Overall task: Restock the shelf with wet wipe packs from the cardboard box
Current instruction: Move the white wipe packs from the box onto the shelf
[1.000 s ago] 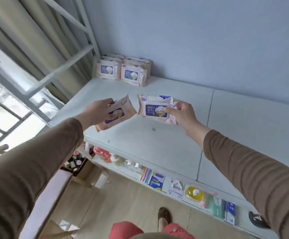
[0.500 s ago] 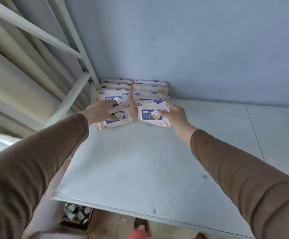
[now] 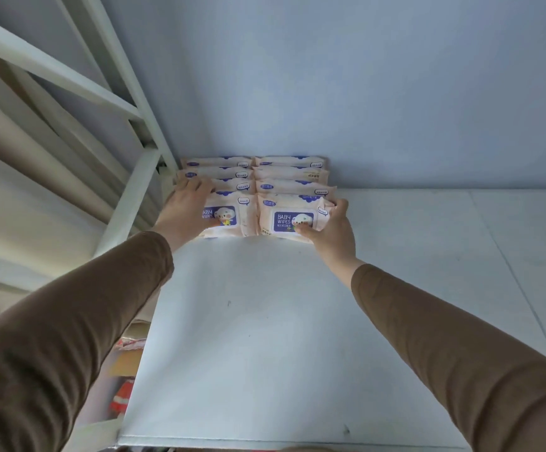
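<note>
Two rows of pale pink baby wipe packs stand upright at the back left corner of the white shelf top (image 3: 265, 321). My left hand (image 3: 188, 208) grips the front pack of the left row (image 3: 229, 216), fingers over its top left edge. My right hand (image 3: 332, 228) grips the front pack of the right row (image 3: 289, 216), thumb on its blue label and fingers around its right side. Both front packs rest on the shelf against the packs behind them (image 3: 291, 172). The cardboard box is not clearly in view.
A blue wall (image 3: 363, 93) rises straight behind the packs. A white metal shelf frame (image 3: 128, 203) with slanted bars runs along the left, with beige curtains beyond it. Below the shelf's left edge, some items (image 3: 124, 389) show faintly.
Both hands have carried their packs forward to the back left corner and stood them upright in front of the two rows. The camera view has tilted up toward the wall.
</note>
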